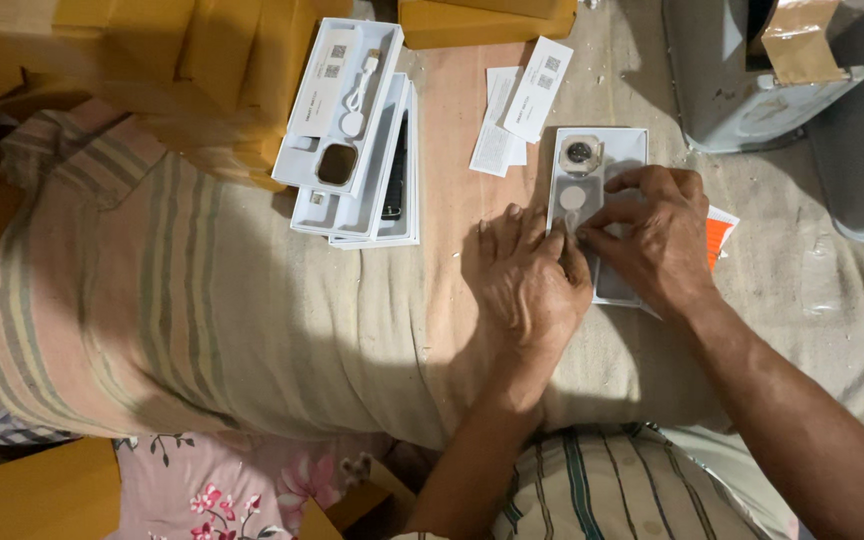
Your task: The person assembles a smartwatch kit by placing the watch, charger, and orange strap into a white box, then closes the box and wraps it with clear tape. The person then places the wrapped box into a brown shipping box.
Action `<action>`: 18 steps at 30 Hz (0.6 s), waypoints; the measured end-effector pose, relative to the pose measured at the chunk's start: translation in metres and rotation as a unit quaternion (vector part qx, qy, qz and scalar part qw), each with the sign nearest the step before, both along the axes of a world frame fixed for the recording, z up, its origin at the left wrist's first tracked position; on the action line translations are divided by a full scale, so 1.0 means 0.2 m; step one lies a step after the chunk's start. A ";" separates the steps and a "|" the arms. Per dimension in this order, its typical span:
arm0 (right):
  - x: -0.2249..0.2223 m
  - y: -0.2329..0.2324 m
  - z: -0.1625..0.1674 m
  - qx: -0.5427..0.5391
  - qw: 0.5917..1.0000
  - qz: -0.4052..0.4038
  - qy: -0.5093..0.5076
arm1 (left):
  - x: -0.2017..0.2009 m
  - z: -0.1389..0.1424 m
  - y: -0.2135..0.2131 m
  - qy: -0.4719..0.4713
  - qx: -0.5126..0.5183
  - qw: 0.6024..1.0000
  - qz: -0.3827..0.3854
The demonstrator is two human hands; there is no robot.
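Observation:
A white tray [627,150] lies on the striped cloth [202,300] and holds a round-faced watch body [580,153] at its far end and a white round charger puck [573,197] below it. My left hand [527,275] rests at the tray's left edge, its fingertips by the puck's white cable. Over the tray's middle, my right hand [652,235] has thumb and fingers pinched toward the same cable. An orange-and-white piece [717,238] shows under my right hand.
A stack of open white trays [352,150] with a watch body, charger and cable lies to the left. Two white paper leaflets [517,110] sit between. Yellow cartons [182,60] line the back, a grey bin [752,80] stands at right.

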State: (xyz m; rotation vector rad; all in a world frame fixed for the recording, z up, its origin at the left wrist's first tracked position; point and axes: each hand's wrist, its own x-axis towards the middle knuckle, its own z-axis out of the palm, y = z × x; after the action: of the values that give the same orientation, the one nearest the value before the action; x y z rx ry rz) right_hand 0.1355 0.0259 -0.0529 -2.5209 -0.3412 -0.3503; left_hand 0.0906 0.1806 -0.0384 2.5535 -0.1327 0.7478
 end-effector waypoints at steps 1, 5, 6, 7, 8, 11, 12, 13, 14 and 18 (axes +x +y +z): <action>0.00 0.00 0.00 0.000 1.000 -0.001 0.011 | 0.00 0.00 0.00 0.007 -0.003 1.000 0.005; 0.02 0.00 0.01 0.001 0.999 -0.004 0.033 | 0.02 0.00 0.01 0.029 -0.001 1.000 0.011; 0.02 0.00 0.02 0.001 0.999 -0.004 0.037 | 0.02 0.01 0.02 0.036 0.003 0.999 0.009; 0.02 0.00 0.02 0.002 0.999 -0.005 0.039 | 0.03 0.01 0.02 0.047 0.000 0.999 0.000; 0.03 0.00 0.02 0.004 0.999 -0.005 0.042 | 0.03 0.01 0.03 0.058 -0.002 0.998 -0.010; 0.04 0.00 0.01 0.012 0.998 -0.010 0.060 | 0.04 0.02 0.05 0.156 0.022 0.987 -0.035; 0.04 0.00 0.01 0.015 0.998 -0.013 0.066 | 0.05 0.02 0.05 0.197 0.036 0.979 -0.042; 0.05 0.01 0.01 0.013 0.997 -0.016 0.070 | 0.05 0.02 0.04 0.190 0.047 0.980 -0.042; 0.06 0.01 0.01 0.010 0.997 -0.018 0.074 | 0.05 0.01 0.04 0.183 0.059 0.981 -0.042; 0.08 0.01 0.01 -0.022 0.997 -0.013 0.072 | 0.03 -0.04 0.02 0.157 0.053 0.985 -0.040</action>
State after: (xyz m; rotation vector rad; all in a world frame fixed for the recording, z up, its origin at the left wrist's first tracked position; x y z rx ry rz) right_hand 0.1512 0.0286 -0.0507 -2.5790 -0.2614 -0.1709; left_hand 0.0966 0.1839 -0.0458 2.7106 -0.1733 0.3098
